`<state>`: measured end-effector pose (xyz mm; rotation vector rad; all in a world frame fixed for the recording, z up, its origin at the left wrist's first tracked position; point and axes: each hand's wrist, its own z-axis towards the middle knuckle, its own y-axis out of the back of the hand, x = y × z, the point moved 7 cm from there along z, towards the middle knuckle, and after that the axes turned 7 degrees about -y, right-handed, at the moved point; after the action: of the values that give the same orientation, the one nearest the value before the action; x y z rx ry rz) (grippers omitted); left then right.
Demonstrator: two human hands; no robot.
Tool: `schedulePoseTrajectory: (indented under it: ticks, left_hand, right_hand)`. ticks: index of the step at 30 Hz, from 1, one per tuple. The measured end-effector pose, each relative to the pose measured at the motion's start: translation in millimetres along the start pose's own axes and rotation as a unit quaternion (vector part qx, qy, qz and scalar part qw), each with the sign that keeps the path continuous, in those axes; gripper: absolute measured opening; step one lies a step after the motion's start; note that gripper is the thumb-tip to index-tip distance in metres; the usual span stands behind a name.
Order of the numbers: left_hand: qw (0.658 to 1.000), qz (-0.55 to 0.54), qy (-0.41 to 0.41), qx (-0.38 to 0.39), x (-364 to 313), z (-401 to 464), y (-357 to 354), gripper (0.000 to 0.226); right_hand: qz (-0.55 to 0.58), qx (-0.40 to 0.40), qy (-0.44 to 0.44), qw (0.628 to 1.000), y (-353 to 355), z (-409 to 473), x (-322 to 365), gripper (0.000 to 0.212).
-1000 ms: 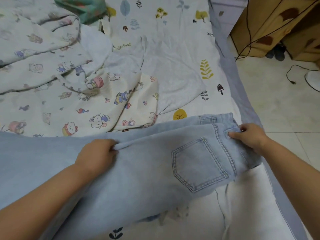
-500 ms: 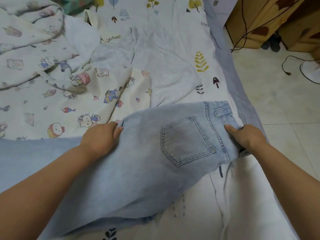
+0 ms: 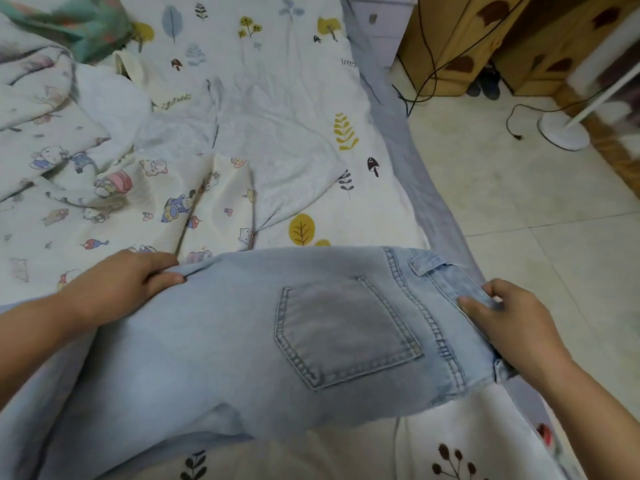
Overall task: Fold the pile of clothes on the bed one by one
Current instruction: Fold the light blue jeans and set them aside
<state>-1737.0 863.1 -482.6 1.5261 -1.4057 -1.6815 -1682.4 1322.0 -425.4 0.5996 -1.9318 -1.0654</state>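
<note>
Pale blue denim jeans lie across the near bed, back pocket up. Left hand pinches the far folded edge; right hand grips the waistband by the bed's right edge. Denim looks heavyish, fairly stiff, grippy; hold at seams and waistband. Little room rightward: mattress ends there, tiled floor below. Beyond, cartoon-print cream garment and white garment crowd the leaf-print bedsheet.

A home bedroom: a bed with a white leaf-printed sheet, cartoon-print blanket, pale tiled floor, wooden cabinet and white fan stand.
</note>
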Motion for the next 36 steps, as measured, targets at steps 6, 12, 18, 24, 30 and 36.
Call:
schedulePoseTrajectory:
  ticks: [6,12,18,24,30,36]
  left_hand:
    - [0.988,0.076,-0.009,0.136,-26,-4,-56,0.025]
    - [0.984,0.075,0.024,0.162,-45,7,-97,0.03]
    - [0.983,0.047,0.046,0.169,-60,14,-102,0.032]
    - [0.993,0.117,0.014,-0.034,-93,12,-83,0.024]
    - [0.974,0.217,-0.035,-0.056,-132,-25,-110,0.036]
    - [0.996,0.072,0.0,0.043,-132,-59,-115,0.028]
  right_hand:
    - [-0.039,0.067,-0.103,0.992,-36,-55,-91,0.026]
    - [0.038,0.115,-0.174,0.977,-78,-49,-125,0.028]
    - [0.018,0.024,-0.119,0.992,-71,-26,-108,0.036]
    - [-0.05,-0.059,-0.11,0.991,-42,7,-100,0.021]
    - [-0.218,-0.148,0.026,0.964,-69,-24,-38,0.037]
    - [-0.185,-0.052,0.275,0.942,-132,-113,17,0.047]
